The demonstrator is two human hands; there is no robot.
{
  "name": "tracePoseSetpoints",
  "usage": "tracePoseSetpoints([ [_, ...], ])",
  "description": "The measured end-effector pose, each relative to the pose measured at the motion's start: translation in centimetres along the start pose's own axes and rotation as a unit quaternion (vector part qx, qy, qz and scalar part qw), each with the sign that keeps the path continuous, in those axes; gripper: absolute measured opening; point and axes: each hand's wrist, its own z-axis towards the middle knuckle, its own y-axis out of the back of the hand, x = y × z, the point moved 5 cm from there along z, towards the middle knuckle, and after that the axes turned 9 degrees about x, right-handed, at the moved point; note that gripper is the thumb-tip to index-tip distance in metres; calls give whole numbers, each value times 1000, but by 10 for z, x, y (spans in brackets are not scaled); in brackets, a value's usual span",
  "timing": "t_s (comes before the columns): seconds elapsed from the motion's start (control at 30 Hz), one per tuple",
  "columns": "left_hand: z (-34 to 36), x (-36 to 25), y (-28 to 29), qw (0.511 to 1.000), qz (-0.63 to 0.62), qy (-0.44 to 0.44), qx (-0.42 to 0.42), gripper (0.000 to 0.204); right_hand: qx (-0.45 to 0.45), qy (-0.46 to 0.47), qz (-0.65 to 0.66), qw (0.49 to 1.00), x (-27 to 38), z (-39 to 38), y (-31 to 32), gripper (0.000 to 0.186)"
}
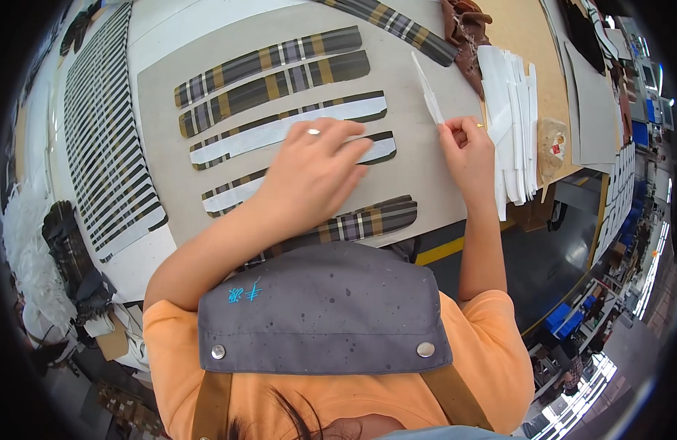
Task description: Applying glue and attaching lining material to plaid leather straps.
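left hand (312, 172) loosely open, curved above white-topped plaid pieces (239, 141), right hand (468, 150) pinches slim white strips (431, 99), white pile (513, 125) beside it

Past the near right corner of the table (519, 26), a dark grey floor (518, 257) bears a yellow stripe (441, 252); farther right, blue bins (563, 318) and bright strip lights (656, 257).

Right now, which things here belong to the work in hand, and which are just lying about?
Apparently in use: plaid strips; thin white strip in the right hand; stacked white strips.

Seemingly lying about: brown crumpled material; beige packet.
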Motion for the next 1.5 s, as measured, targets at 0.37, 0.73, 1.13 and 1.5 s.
tracePoseSetpoints([
  [0.37, 83, -21, -75, 978, 165, -110, 56, 31, -210, -66, 474, 853, -69, -24, 95, 15],
  [0.73, 45, -2, 11, 945, -324, 1, -32, 42, -79, 351, -79, 929, 94, -5, 30, 23],
  [1.13, -24, 63, 33, 738, -648, 172, -78, 22, 160, 527, -129, 825, 159, 7, -68, 15],
  [1.5, -58, 98, 46, 761, -617, 94, -177, 25, 421, 114, 120, 892, 146, 59, -90, 22],
])
